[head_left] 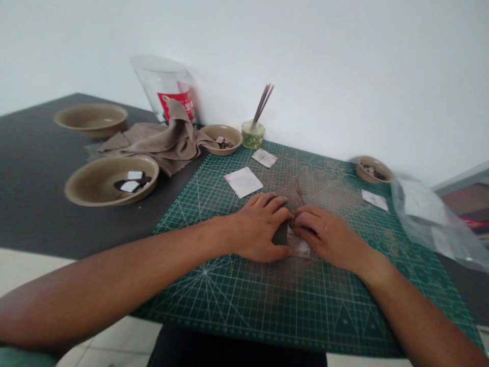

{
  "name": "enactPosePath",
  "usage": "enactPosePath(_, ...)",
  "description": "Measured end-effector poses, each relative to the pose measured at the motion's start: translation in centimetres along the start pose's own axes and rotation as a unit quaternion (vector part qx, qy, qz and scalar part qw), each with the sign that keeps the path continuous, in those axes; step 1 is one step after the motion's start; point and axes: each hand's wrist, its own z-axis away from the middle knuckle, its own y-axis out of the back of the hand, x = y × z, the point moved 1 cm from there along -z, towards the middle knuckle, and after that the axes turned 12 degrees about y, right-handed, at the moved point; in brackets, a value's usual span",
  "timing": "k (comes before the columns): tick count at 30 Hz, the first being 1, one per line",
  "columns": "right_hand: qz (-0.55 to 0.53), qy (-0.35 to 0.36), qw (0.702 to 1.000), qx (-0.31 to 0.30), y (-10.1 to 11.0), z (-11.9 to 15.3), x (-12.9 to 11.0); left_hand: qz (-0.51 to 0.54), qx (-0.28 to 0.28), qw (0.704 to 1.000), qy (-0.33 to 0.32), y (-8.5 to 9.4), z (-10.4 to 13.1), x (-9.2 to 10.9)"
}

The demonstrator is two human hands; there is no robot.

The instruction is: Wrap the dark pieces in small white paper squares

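Note:
A small whitish square piece with brown smudges [301,246] lies on the green cutting mat [252,306], between my two hands. My left hand [263,228] rests on the mat with its fingers apart, the fingertips and thumb at the piece's left side. Over the piece's upper part, my right hand [324,234] has its fingers pinched together; what they hold is too small and hidden to name. Brown dust is spread on the mat around both hands. Beyond my left hand lies a white square [243,182], with a smaller stained one [265,158] behind it.
Two tan bowls [110,196] stand at the left, beside a brown cloth [156,142] and a clear bucket [160,84]. At the back are a small bowl [221,133] and a green glass with sticks [252,135]. Another bowl [372,171], a white piece [375,199] and a plastic bag [431,219] are right.

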Motion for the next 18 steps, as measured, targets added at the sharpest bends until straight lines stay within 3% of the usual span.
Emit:
enactPosePath(4, -0.009, -0.036, 0.999, -0.030, 1.1, 0.8, 0.7, 0.003, -0.005, 1.000, 0.002, 0.1, 0.0, 0.1)
enactPosePath(8, -0.066, 0.014, 0.994, -0.085, 0.9, 1.1, -0.6, 0.002, -0.015, 1.000, 0.004, 0.2, 0.0, 0.2)
enactPosePath(11, -0.061, 0.024, 0.996, -0.058, 0.2, 0.3, -1.1, 0.001, -0.002, 1.000, -0.001, 0.2, -0.1, 0.2)
enactPosePath(14, -0.016, -0.024, 0.999, -0.022, 0.4, 0.0, -0.4, 0.002, 0.000, 1.000, -0.001, 0.1, -0.1, 0.1)
enactPosePath(18, -0.023, -0.021, 0.997, -0.068, 1.1, 1.0, -0.3, -0.001, -0.009, 1.000, 0.000, 0.3, 0.0, 0.2)
